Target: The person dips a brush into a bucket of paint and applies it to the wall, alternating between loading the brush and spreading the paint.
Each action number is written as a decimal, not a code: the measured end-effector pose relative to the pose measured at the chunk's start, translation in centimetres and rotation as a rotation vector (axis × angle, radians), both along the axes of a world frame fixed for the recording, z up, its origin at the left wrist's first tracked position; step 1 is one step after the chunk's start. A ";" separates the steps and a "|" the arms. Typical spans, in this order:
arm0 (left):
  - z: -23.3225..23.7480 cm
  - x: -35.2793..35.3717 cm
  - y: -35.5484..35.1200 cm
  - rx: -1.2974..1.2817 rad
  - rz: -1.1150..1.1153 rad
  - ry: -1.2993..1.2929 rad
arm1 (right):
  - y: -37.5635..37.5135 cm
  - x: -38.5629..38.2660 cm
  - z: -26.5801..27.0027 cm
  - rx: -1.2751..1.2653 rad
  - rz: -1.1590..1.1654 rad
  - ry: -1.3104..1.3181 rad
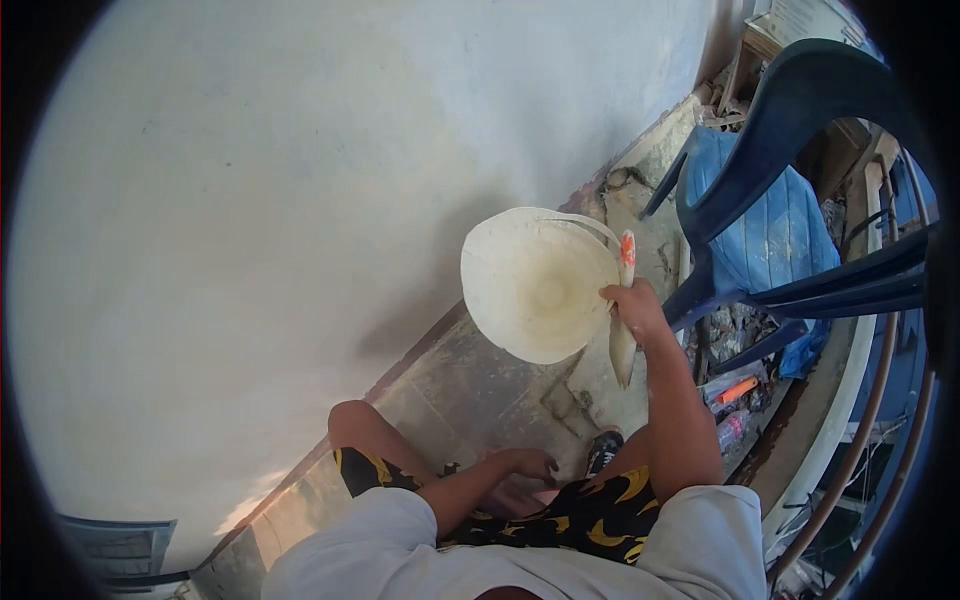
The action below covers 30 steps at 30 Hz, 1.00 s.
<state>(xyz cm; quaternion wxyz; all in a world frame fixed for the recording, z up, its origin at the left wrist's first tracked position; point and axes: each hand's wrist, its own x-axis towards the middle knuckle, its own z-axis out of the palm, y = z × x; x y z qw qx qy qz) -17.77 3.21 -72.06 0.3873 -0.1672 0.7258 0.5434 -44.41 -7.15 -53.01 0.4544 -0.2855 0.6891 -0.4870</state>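
Observation:
My right hand (637, 308) is closed on the rim of a cream-white bowl-like container (540, 285), which is tilted so its inside shows. Against the same hand is a brush-like tool (624, 345) with a red-and-white handle end pointing up and a pale flat end pointing down. My left hand (530, 464) hangs low over my lap, near the patterned shorts, its fingers a little curled and apart, with nothing seen in it.
A pale wall (260, 200) fills the left. On the right stands a dark blue plastic chair (735, 200) beside a blue sack (785, 220). Debris, an orange object (737, 390) and a plastic bottle (732, 430) lie near the curved railing (880, 400). Tiled floor (455, 385) runs below.

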 end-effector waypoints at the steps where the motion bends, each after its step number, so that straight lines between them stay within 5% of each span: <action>1: -0.2 0.6 -2.0 -0.068 0.322 0.148 | 0.4 0.1 0.3 -0.003 0.003 -0.007; 3: 3.4 1.1 -6.1 0.392 1.370 0.186 | 1.4 0.6 1.8 -0.014 0.016 -0.015; 5: 9.7 2.0 -9.0 0.698 1.740 0.420 | 2.7 1.5 3.4 -0.026 0.074 -0.036; 8: 17.7 2.7 -9.4 0.907 1.594 0.733 | 4.3 3.3 5.3 -0.053 0.091 -0.084; 11: 20.5 3.1 -8.0 0.941 1.383 0.988 | 5.0 4.3 4.9 -0.052 0.151 -0.100; 13: 20.8 3.0 -7.1 0.605 1.643 0.875 | 5.9 5.4 5.6 -0.106 0.156 -0.106; 21: 23.3 4.9 -3.9 0.619 1.753 1.021 | 7.9 7.8 7.3 -0.113 0.232 0.000; 30: 26.5 5.7 -4.5 0.692 1.742 1.128 | 8.6 7.5 7.4 -0.233 0.297 -0.232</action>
